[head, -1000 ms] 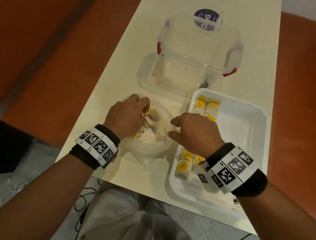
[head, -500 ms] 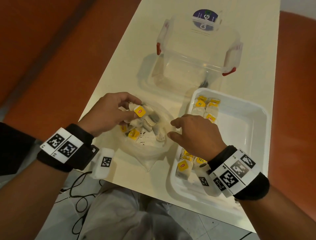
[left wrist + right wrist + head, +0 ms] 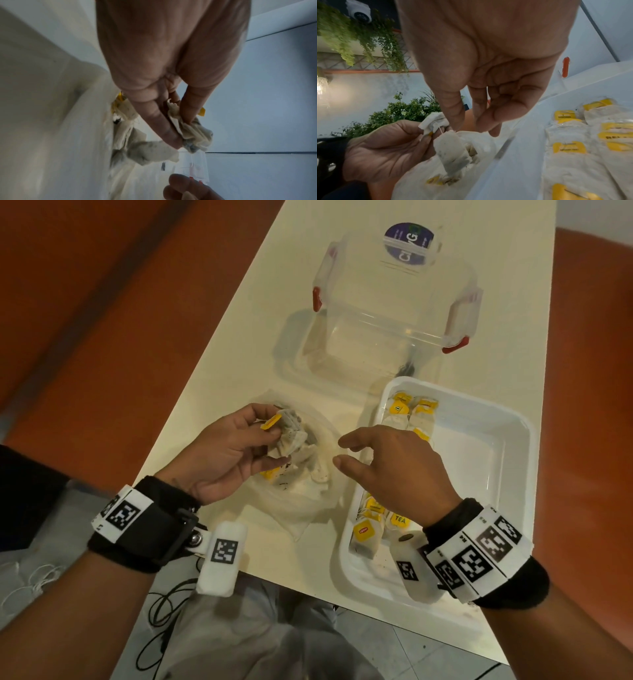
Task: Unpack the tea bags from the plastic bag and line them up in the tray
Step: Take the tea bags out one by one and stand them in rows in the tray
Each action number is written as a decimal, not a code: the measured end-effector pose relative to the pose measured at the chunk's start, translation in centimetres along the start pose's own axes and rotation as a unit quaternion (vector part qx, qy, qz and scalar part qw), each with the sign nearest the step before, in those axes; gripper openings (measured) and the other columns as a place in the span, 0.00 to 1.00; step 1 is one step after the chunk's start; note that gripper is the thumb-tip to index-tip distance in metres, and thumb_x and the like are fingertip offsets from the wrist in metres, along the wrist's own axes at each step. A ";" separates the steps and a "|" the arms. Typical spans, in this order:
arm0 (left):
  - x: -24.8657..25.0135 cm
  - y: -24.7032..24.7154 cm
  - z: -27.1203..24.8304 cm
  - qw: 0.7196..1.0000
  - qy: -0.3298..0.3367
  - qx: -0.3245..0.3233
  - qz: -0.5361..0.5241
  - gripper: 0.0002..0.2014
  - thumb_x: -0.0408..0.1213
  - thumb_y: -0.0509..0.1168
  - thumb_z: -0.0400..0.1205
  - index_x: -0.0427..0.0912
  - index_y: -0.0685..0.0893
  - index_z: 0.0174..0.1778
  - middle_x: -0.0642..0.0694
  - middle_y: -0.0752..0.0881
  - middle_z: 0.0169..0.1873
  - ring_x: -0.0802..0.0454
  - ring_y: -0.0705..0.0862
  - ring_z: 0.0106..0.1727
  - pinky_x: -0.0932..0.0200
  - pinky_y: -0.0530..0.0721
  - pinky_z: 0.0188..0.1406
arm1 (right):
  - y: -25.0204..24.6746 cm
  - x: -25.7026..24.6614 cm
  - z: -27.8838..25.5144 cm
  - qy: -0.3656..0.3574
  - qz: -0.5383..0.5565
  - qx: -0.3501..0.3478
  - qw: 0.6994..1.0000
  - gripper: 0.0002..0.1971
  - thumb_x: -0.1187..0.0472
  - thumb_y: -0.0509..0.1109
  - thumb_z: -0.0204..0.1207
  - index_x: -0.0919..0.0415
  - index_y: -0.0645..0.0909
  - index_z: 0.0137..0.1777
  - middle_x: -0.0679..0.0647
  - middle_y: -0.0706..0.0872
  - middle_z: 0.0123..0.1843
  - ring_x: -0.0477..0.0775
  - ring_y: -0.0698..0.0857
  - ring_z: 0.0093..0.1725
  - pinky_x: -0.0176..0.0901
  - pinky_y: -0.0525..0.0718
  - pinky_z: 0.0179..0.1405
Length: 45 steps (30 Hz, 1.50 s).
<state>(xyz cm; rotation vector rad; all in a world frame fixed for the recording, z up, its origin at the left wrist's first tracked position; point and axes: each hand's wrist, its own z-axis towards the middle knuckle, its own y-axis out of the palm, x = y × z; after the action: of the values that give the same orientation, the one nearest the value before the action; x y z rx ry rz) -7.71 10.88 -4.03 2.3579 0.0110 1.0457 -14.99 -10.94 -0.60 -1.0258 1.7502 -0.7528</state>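
Observation:
My left hand (image 3: 270,436) is turned palm up over the crumpled plastic bag (image 3: 301,508) and pinches a clump of tea bags (image 3: 291,436) with a yellow tag. The left wrist view shows thumb and fingers (image 3: 173,135) closed on the clump of tea bags (image 3: 197,136), with more bags lying below in the plastic. My right hand (image 3: 342,453) hovers between the bag and the white tray (image 3: 524,440), thumb and forefinger apart, holding nothing. In the right wrist view its thumb tip sits close to the hanging tea bag (image 3: 452,150). Tea bags lie in the tray at the far left (image 3: 411,409) and near left (image 3: 370,529).
A clear lidded storage box (image 3: 394,313) with red clips stands behind the bag and tray. The cream table (image 3: 239,344) is narrow, with orange floor on both sides. The tray's right half is bare. The tray overhangs close to the near table edge.
My left hand has lifted out of the plastic bag with a clump of tea bags and rolled palm up. The right hand has stayed nearly in place beside the tray.

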 end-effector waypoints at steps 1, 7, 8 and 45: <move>-0.1 0.1 0.0 1.000 0.000 -0.003 -0.011 0.12 0.27 0.65 0.75 0.42 0.81 0.53 0.43 0.90 0.45 0.51 0.91 0.43 0.56 0.92 0.39 | 0.0 -0.1 -0.1 -0.002 0.011 0.004 1.000 0.18 0.38 0.66 0.81 0.40 0.82 0.67 0.39 0.88 0.61 0.47 0.87 0.55 0.46 0.83 0.49; -0.5 0.7 -0.2 0.998 -0.001 -0.008 -0.063 0.12 0.26 0.65 0.74 0.41 0.82 0.52 0.41 0.89 0.45 0.51 0.90 0.42 0.55 0.92 0.39 | 0.4 -0.4 -0.1 -0.028 0.030 0.001 0.999 0.20 0.38 0.68 0.79 0.39 0.80 0.69 0.39 0.85 0.61 0.45 0.84 0.48 0.48 0.84 0.50; -0.5 0.8 -0.1 0.997 -0.003 -0.009 -0.072 0.13 0.26 0.65 0.74 0.41 0.81 0.53 0.40 0.89 0.45 0.51 0.89 0.41 0.56 0.92 0.39 | 0.5 -0.5 -0.1 -0.036 0.034 0.000 0.999 0.21 0.39 0.69 0.79 0.39 0.79 0.70 0.38 0.84 0.60 0.45 0.82 0.47 0.48 0.83 0.49; -1.7 6.3 -1.2 0.973 -0.079 -0.111 -0.184 0.11 0.36 0.70 0.68 0.41 0.89 0.46 0.50 0.76 0.26 0.61 0.75 0.22 0.72 0.63 0.10 | -5.5 3.5 -8.1 -0.147 0.473 0.138 0.858 0.18 0.42 0.80 0.68 0.58 0.86 0.42 0.50 0.91 0.34 0.49 0.89 0.34 0.39 0.87 0.37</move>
<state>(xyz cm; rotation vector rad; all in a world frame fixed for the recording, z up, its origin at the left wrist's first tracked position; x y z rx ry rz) -11.06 5.73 -1.47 2.1206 0.2498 0.6446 -21.57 -16.26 5.54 -0.0029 1.5511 -0.1728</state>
